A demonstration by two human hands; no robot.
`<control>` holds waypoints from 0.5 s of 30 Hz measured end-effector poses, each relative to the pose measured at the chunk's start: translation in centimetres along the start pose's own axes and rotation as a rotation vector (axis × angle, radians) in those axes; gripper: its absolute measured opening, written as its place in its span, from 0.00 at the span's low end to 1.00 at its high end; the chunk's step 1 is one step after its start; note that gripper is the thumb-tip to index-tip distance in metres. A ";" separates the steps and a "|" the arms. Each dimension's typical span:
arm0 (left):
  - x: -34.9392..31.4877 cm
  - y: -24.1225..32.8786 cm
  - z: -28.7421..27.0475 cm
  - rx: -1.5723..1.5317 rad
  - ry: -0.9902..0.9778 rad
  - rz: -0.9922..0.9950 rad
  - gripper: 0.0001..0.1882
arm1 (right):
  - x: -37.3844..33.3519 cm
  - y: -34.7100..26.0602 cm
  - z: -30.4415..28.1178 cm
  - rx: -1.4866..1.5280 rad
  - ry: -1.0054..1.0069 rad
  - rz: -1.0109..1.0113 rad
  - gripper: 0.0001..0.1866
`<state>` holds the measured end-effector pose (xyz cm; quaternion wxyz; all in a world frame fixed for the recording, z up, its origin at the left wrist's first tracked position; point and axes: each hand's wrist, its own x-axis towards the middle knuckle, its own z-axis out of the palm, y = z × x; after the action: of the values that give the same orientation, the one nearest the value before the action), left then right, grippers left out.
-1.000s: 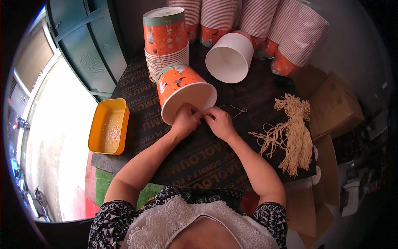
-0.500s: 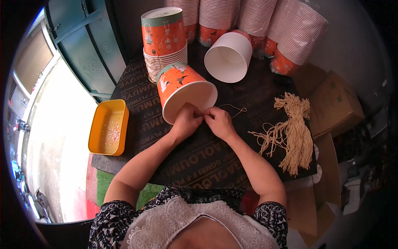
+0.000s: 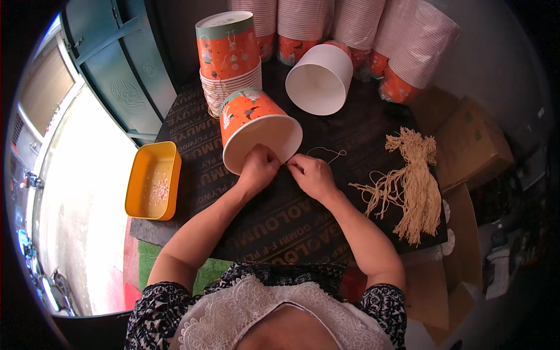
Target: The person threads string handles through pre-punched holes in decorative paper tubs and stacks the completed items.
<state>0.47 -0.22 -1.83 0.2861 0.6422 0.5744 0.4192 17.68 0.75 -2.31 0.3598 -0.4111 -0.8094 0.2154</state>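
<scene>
An orange paper bucket (image 3: 249,111) with a green base band and printed figures lies tipped on the table, its white mouth facing me. My left hand (image 3: 260,170) reaches into the mouth at the lower rim, its fingers curled closed; what they hold is hidden. Just outside the rim's right side, my right hand (image 3: 312,176) pinches a thin beige string (image 3: 343,153), whose loose length loops on the tabletop beyond the knuckles. The two hands are a short gap apart.
Behind the bucket rises a stack of matching buckets (image 3: 226,52). A white-mouthed bucket (image 3: 315,87) lies on its side, with several plastic-wrapped stacks (image 3: 420,46) behind. Bundled beige strings (image 3: 417,186) lie right; a yellow bin (image 3: 133,186) with small beads stands left. Cardboard boxes (image 3: 475,140) sit beyond the table.
My hands have drawn slightly apart, the left moving a little further into the bucket's mouth and the right shifting right. The bucket has shifted slightly left in view.
</scene>
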 end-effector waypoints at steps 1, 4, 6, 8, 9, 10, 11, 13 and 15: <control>0.0 0.0 0.0 -0.004 -0.016 -0.024 0.05 | 0.0 0.0 -0.1 -0.042 -0.004 0.012 0.06; -0.1 0.1 0.0 -0.026 0.007 -0.023 0.05 | -0.2 -0.4 -0.4 -0.104 -0.018 0.005 0.06; -0.1 0.0 -0.1 -0.019 0.023 -0.019 0.05 | -0.3 -0.5 -0.5 -0.125 -0.030 -0.014 0.06; -0.1 0.4 -0.2 -0.013 0.037 -0.012 0.05 | -0.4 -0.5 -0.6 -0.159 -0.059 -0.040 0.07; -0.1 0.8 -0.3 -0.010 0.012 -0.039 0.05 | -0.4 -0.5 -0.7 -0.158 -0.059 -0.040 0.07; -0.1 1.0 -0.5 -0.008 -0.013 -0.065 0.05 | -0.5 -0.5 -0.7 -0.171 -0.069 -0.042 0.07; -0.1 0.8 -0.4 -0.007 -0.013 -0.065 0.05 | -0.5 -0.5 -0.7 -0.184 -0.079 -0.043 0.08; -0.1 0.4 -0.2 -0.020 0.019 -0.043 0.05 | -0.5 -0.6 -0.9 -0.195 -0.091 -0.047 0.07; 0.0 0.4 -0.3 -0.016 0.003 -0.050 0.05 | -0.5 -0.7 -1.0 -0.205 -0.102 -0.051 0.07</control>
<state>0.37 -0.32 -1.33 0.3009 0.6248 0.5872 0.4174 18.33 0.00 -1.39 0.2798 -0.4135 -0.8546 0.1429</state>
